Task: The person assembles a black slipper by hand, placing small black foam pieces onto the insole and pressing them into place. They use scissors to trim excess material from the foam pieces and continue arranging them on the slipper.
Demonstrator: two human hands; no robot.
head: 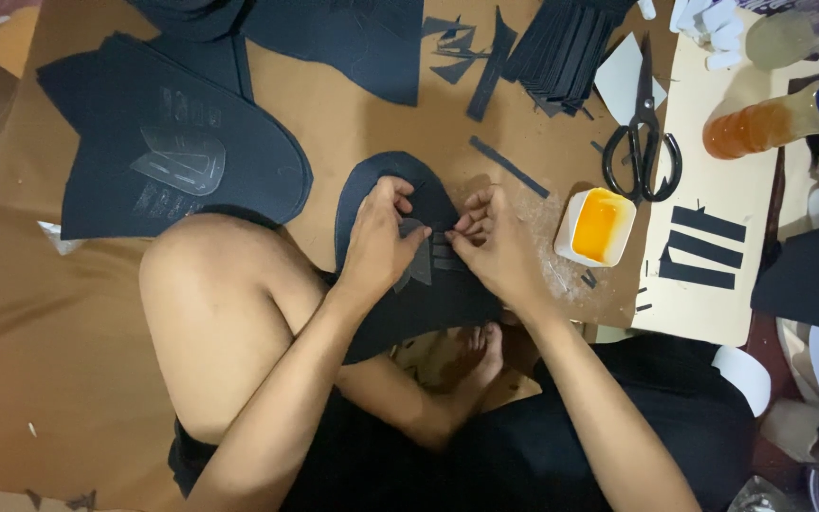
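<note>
A black shoe-shaped sheet (400, 180) lies on the brown work surface in front of me. My left hand (381, 242) presses a clear curved template (417, 254) flat on that sheet. My right hand (495, 242) pinches a short black strip (442, 250) with its fingertips, right beside the template on the same sheet. Both hands nearly touch each other over the piece.
A small white tub of yellow glue (597, 226) stands just right of my right hand. Black scissors (643, 142) lie beyond it. Three black strips (703, 248) rest on a cream board. Stacked black sheets with another clear template (182, 156) lie at the left. My bent knee (201, 294) sits below.
</note>
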